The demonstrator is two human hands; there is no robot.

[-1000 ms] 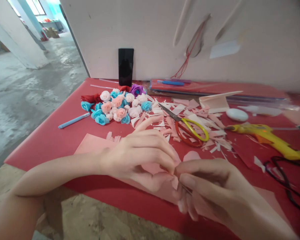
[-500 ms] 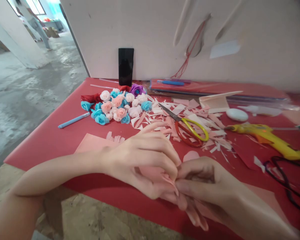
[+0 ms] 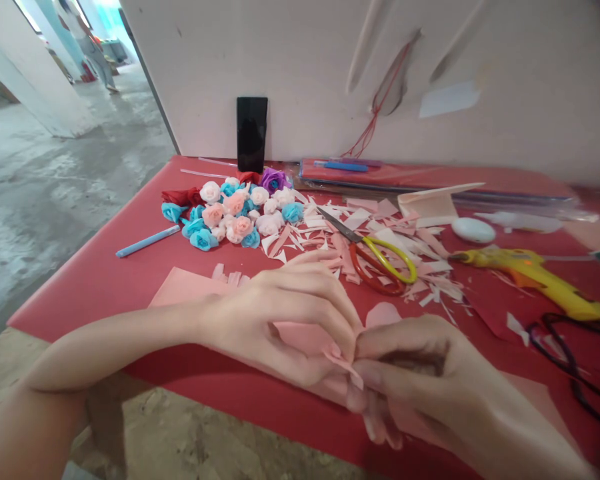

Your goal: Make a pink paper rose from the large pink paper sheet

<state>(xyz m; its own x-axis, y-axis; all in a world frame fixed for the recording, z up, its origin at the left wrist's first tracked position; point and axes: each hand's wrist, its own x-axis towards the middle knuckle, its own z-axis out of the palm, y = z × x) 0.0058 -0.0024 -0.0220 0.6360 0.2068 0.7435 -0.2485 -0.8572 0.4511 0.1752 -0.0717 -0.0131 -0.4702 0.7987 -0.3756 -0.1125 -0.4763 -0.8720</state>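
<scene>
My left hand (image 3: 285, 313) and my right hand (image 3: 420, 380) meet over the near edge of the red table (image 3: 95, 280). Both pinch the same small pink paper piece (image 3: 343, 353), fingertips touching it from either side. More pink paper (image 3: 300, 337) shows under my left palm. A flat pink sheet (image 3: 185, 287) lies on the table beneath my left wrist. A round pink petal cut-out (image 3: 383, 313) sits just behind my right hand.
A heap of small paper roses (image 3: 235, 213) in blue, pink, white and purple lies at the back left. Scissors (image 3: 380, 257) rest on paper scraps, a yellow glue gun (image 3: 540, 280) at right, a blue pen (image 3: 147, 241) at left, a black phone (image 3: 252, 133) against the wall.
My fingers have shifted slightly on the pink paper piece, and my right hand's fingers have curled in closer. A person far off on the left has moved further away.
</scene>
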